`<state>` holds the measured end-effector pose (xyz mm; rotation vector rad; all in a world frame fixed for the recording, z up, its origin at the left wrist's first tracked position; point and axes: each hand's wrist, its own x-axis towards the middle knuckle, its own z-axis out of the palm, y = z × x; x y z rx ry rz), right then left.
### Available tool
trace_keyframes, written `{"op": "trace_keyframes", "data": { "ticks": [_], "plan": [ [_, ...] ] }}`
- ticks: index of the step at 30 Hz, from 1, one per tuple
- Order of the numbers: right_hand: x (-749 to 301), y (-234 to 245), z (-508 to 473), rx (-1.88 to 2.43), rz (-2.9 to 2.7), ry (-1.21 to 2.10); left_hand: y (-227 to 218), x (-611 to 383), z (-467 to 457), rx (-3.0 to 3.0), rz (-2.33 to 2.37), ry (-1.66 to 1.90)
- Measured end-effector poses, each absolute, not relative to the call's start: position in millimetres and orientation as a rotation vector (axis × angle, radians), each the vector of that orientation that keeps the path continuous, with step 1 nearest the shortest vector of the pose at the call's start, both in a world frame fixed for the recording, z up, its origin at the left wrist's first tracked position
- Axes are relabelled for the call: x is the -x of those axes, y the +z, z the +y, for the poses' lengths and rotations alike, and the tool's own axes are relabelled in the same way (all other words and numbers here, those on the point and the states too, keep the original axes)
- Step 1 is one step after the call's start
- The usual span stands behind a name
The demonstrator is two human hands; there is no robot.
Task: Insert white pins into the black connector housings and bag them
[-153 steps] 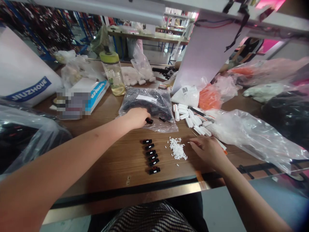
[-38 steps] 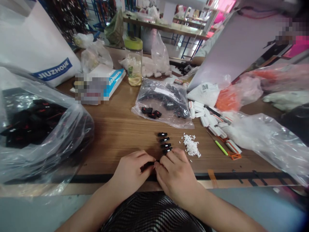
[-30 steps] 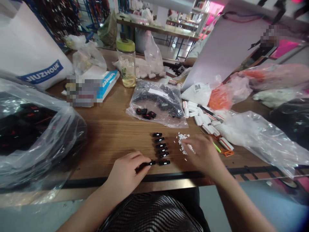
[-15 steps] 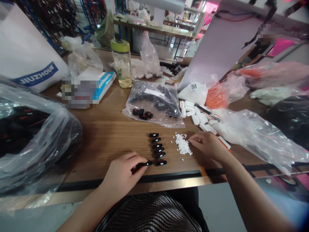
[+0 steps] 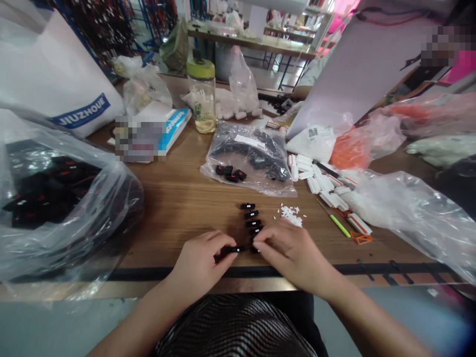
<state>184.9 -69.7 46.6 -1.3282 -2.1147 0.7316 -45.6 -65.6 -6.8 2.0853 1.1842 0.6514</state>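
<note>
My left hand [image 5: 203, 258] pinches a small black connector [image 5: 238, 249] near the table's front edge, with a white spot on its near face. Just to its right, my right hand [image 5: 292, 250] has thumb and forefinger closed together, and whatever lies between the tips is hidden. A column of several similar black connectors [image 5: 253, 223] with paired white dots runs away from me; my right fingers cover its near end. Behind the right hand lies a loose heap of tiny white pins [image 5: 291, 215], partly covered by that hand.
A clear bag of black connectors [image 5: 48, 193] fills the left side. Beyond the column lies a flat bag of dark parts [image 5: 249, 153]. White blocks [image 5: 316, 178], a green-handled tool [image 5: 339, 225] and plastic bags occupy the right. A bottle [image 5: 202, 99] stands at the back.
My right hand has moved left from the white heap to beside the connector in my left hand. The green-handled tool has come into sight. The camera view has shifted slightly left.
</note>
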Motion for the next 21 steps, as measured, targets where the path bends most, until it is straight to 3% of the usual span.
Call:
{"op": "trace_keyframes", "data": {
  "ticks": [4,21],
  "plan": [
    [-156.6,37.3,-68.7,1.175,-2.274,0.692,-4.0,45.5,-66.8,-2.083,1.209,0.624],
    [-148.7,27.3,-68.8,1.296,-2.472,0.402,-4.3,46.3,-66.5,-2.060,1.184,0.592]
  ]
}}
